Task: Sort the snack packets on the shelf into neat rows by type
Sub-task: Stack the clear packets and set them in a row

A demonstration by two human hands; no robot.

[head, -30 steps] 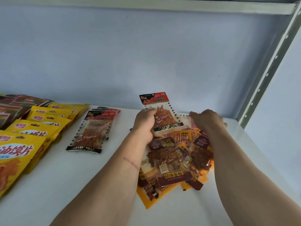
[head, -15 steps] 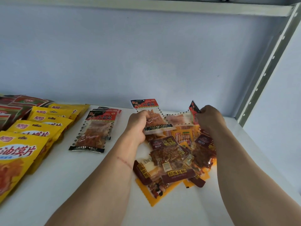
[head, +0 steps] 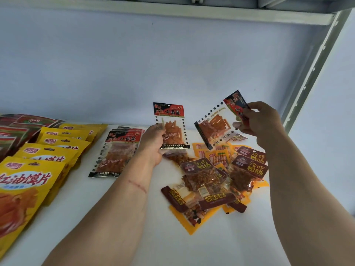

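A white shelf with a smooth, matte top runs beneath a pale blue back wall, with a grey metal beam overhead and a perforated upright post slanting down at the right rear corner.

The person's left hand grips the lower edge of a clear snack packet with a red-and-black header and orange strips inside, holding it upright above the shelf, fingers curled round it. The right hand pinches the red-and-black header of a second, matching packet, which hangs tilted, its clear body pointing down toward the left. Both packets have dotted borders and glossy, crinkled film.

To the left of the left forearm, a small stack of the same clear packets lies flat on the shelf. Further left, yellow foil bags with red lettering overlap in a row toward the front edge, and red-and-green bags lie behind them at the far left.

Below the raised hands, a loose heap of mixed packets sprawls on the shelf: clear pouches with maroon labels and dark shredded contents, flat orange-yellow sachets, and small packs printed with sausages, all lying at odd angles on top of one another.
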